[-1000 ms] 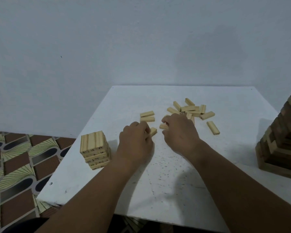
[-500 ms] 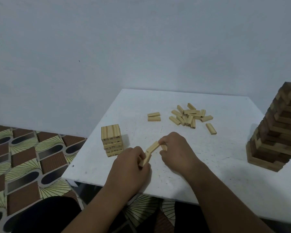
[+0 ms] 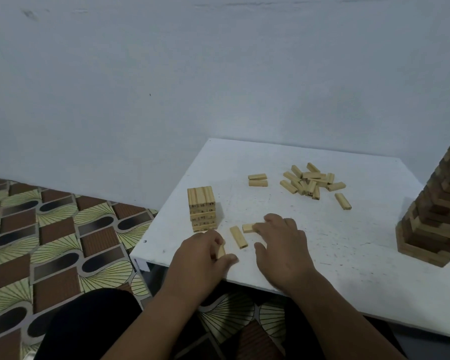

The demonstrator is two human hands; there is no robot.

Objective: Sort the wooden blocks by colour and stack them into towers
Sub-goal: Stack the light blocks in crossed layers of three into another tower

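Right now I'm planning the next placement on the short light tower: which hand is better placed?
Left hand: it already grips a light block and sits just beside the short light tower; the right hand is farther.

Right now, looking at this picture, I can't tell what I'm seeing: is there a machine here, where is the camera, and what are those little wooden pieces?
There is no machine. A person wears a wide-angle camera on the head, so you look down at their own two bare hands. The left hand pinches one pale wooden block. The right hand lies over the white table, its fingertips on the end of another pale block. A third loose pale block lies between the hands. Behind the left hand stands a short tower of pale blocks. Farther back lie a pair of pale blocks and a scattered pile of pale blocks. At the right edge stands a tall tower of brown and pale blocks. The patterned floor shows beside the table.
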